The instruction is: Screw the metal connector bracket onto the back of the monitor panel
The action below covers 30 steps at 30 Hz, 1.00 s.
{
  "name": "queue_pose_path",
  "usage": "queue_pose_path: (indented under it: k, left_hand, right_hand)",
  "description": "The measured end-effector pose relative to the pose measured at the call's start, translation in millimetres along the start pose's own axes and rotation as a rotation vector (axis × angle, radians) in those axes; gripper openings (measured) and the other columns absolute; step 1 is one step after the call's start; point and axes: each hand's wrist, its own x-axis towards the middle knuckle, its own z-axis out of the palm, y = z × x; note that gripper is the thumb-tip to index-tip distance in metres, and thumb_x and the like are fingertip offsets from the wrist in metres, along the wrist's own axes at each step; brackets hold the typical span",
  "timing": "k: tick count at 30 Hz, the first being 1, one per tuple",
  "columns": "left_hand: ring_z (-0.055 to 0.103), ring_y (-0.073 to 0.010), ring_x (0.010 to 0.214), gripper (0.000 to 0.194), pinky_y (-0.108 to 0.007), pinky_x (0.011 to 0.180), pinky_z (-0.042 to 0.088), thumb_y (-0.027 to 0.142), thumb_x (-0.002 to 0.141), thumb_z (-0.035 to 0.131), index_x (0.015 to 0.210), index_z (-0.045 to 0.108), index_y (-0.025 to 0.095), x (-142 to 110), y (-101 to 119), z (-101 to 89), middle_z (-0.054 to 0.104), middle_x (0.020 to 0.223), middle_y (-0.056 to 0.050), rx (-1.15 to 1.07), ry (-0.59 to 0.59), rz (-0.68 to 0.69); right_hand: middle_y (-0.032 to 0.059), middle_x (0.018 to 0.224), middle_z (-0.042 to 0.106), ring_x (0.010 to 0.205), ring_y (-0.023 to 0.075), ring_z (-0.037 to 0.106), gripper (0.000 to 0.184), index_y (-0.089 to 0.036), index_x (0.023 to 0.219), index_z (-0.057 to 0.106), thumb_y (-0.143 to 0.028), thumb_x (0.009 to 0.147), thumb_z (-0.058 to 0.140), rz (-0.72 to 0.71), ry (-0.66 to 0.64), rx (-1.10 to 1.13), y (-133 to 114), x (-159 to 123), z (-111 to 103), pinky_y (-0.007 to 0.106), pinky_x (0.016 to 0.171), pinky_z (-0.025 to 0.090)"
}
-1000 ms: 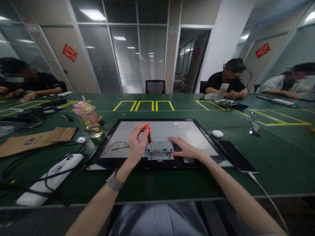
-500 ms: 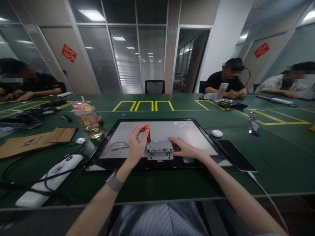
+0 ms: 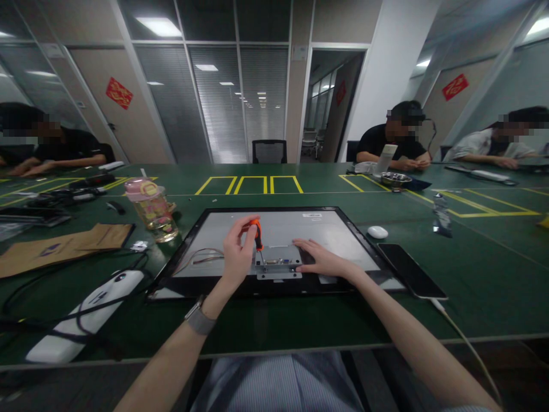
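A flat display panel [image 3: 343, 232] with a black frame and a grey metal back lies on the table before me. On its near part sits a small metal bracket [image 3: 279, 276] with video ports along it. My left hand [image 3: 238, 252] grips an orange and black screwdriver [image 3: 258, 236], held nearly upright with its tip down at the bracket's left end. My right hand [image 3: 321, 257] rests with its fingers spread at the bracket's right side. Loose thin wires [image 3: 201, 256] lie on the panel, left of my left hand.
A phone [image 3: 409, 272] on a cable and a white earbud case [image 3: 378, 232] lie to the right. Leftward are a pink-lidded bottle [image 3: 152, 209], a brown paper bag [image 3: 64, 246] and a white power strip [image 3: 86, 315] with black cables. Several people sit across the table.
Both hands, the screwdriver and the bracket look almost unmoved. The whole view has shifted very slightly.
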Motion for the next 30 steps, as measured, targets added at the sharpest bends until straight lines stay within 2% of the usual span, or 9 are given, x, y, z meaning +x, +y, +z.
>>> queue_pose_path:
  k: [3,9,12,17,22,28,30]
  left_hand:
    - [0.060,-0.0143,0.085,0.017,-0.028,0.078,0.050,0.028,0.086,0.061,0.099,0.067,0.019,2.1,-1.9,-0.9,0.063,0.096,-0.005,0.033,0.027,0.045]
    - [0.060,-0.0168,0.102,0.028,-0.032,0.093,0.046,0.029,0.096,0.043,0.110,0.065,0.022,1.4,2.3,-3.3,0.066,0.110,-0.006,0.013,-0.028,0.011]
    - [0.062,-0.0165,0.096,0.027,-0.032,0.089,0.048,0.030,0.096,0.044,0.110,0.065,0.021,1.1,3.5,-3.3,0.067,0.106,-0.006,-0.018,-0.034,-0.025]
    - [0.058,-0.0152,0.085,0.019,-0.029,0.080,0.050,0.030,0.089,0.055,0.099,0.070,0.021,4.8,2.9,-3.7,0.059,0.094,-0.005,0.030,-0.033,0.034]
    - [0.056,-0.0151,0.085,0.028,-0.029,0.080,0.047,0.030,0.095,0.044,0.106,0.069,0.022,6.6,3.1,-4.7,0.058,0.093,-0.005,0.057,-0.027,0.032]
    - [0.056,-0.0123,0.076,0.018,-0.026,0.074,0.050,0.033,0.087,0.060,0.096,0.070,0.020,5.9,3.2,-4.3,0.054,0.090,-0.003,-0.008,0.004,-0.007]
    - [0.058,-0.0124,0.077,0.018,-0.026,0.073,0.051,0.033,0.087,0.060,0.093,0.070,0.020,6.2,4.3,-3.9,0.056,0.094,-0.004,-0.036,0.003,-0.012]
  right_hand:
    - [0.0108,0.154,0.035,0.142,0.0271,0.030,0.084,-0.022,0.147,0.033,-0.066,0.080,0.058,0.002,0.000,0.007,-0.3,-0.2,-0.1,0.048,0.121,0.012]
    - [0.0109,0.154,0.033,0.143,0.0266,0.029,0.084,-0.022,0.148,0.031,-0.067,0.081,0.055,0.000,-0.014,0.005,-0.7,-0.2,-1.3,0.048,0.121,0.011]
    - [0.0107,0.154,0.035,0.143,0.0266,0.029,0.084,-0.022,0.148,0.031,-0.067,0.081,0.056,0.005,-0.015,0.000,-0.4,0.2,-1.4,0.048,0.121,0.011]
    - [0.0103,0.154,0.034,0.143,0.0267,0.029,0.083,-0.023,0.148,0.032,-0.066,0.081,0.057,0.007,-0.013,-0.001,-1.1,0.1,-1.6,0.048,0.121,0.012]
    - [0.0124,0.154,0.034,0.143,0.0271,0.029,0.084,-0.019,0.148,0.032,-0.065,0.082,0.057,0.003,-0.009,0.004,-1.9,-0.5,-1.3,0.047,0.121,0.011]
    - [0.0111,0.154,0.034,0.143,0.0271,0.029,0.083,-0.023,0.147,0.032,-0.065,0.081,0.058,0.001,0.001,0.004,2.8,0.3,1.5,0.048,0.120,0.012]
    - [0.0106,0.154,0.034,0.143,0.0275,0.028,0.083,-0.024,0.147,0.032,-0.066,0.081,0.058,0.001,0.000,0.012,3.4,0.4,1.3,0.049,0.120,0.012]
